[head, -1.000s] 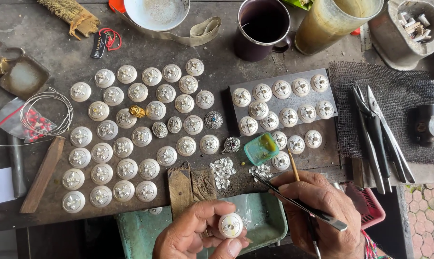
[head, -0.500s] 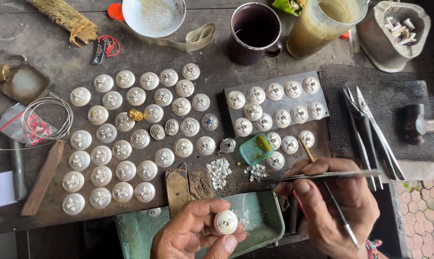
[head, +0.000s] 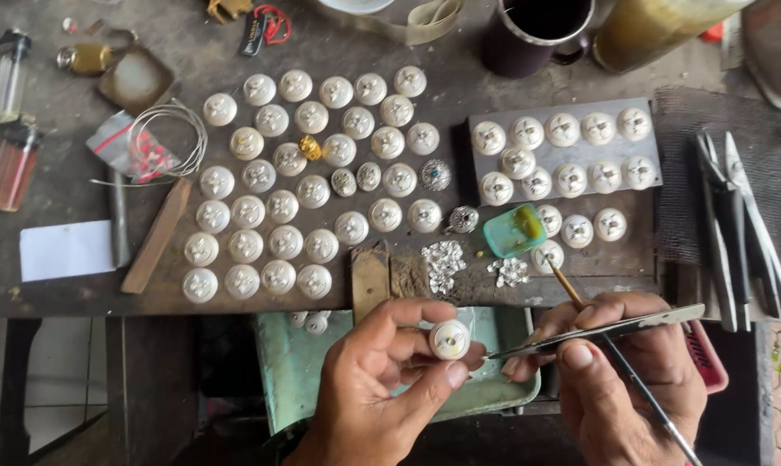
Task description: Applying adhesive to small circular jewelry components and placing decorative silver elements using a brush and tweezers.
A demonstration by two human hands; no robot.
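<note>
The left hand [head: 382, 380] still pinches the round white pearl-like button [head: 450, 339] over the green tray [head: 291, 371] below the bench [head: 80, 293]. The right hand [head: 623, 380], fingers clenched on slim metal tweezers [head: 597, 332] and a thin brush [head: 632, 380], has swung the tweezer tip from the bench towards the button.

The right hand [head: 619, 371] has swung its tweezers [head: 597, 332] level, tips now beside the white button [head: 450, 339]

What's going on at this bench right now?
A person sits at a cluttered workbench. The left hand pinches one round white button-like piece between its fingers. The right hand holds metal tweezers, tips pointed at that piece, together with a thin brush. Rows of similar white pieces cover the bench, some on a grey tray.
</note>
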